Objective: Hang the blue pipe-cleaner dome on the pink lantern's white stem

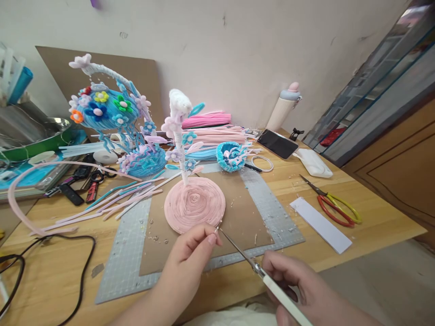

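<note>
My left hand pinches thumb and forefinger together at the front edge of a pale pink coiled pipe-cleaner disc. A tiny whitish bit shows at the fingertips, too small to name. In my right hand are scissors with pale handles, their blades pointing at the left fingertips and looking closed or nearly so. From the back of the disc rises a white wrapped stem bearing fuzzy flowers and leaves, with a white fluffy top. A brown board lies under the disc, on a grey cutting mat.
At the left stand a blue flowered pipe-cleaner lamp shape and loose pipe cleaners. Pink bundles and a blue fringed piece lie behind. Rightward are red-yellow scissors, a white strip, a phone and a bottle.
</note>
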The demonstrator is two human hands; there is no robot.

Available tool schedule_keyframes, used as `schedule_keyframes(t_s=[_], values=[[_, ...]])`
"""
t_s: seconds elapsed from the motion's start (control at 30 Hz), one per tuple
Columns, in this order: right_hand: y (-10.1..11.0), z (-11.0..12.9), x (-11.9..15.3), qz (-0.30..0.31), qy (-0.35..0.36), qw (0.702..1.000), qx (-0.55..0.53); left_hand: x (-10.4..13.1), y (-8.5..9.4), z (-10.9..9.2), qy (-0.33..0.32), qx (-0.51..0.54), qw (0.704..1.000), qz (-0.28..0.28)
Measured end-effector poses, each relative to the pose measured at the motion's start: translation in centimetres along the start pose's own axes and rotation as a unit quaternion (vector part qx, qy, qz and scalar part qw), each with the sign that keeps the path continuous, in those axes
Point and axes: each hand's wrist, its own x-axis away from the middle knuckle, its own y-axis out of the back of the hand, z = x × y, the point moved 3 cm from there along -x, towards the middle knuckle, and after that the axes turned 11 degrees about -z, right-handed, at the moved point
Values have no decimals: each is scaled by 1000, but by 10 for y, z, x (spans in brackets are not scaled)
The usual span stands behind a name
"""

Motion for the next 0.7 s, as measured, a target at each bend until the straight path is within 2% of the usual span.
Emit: schedule_keyframes(t_s=[0.37, 0.7], values=[[-3, 4, -3, 1, -11, 1000, -6, 1, -3, 4, -2, -26, 1000, 7], [-1, 6, -7, -6, -28, 999, -14, -2, -6, 6, 27, -43, 999, 9]])
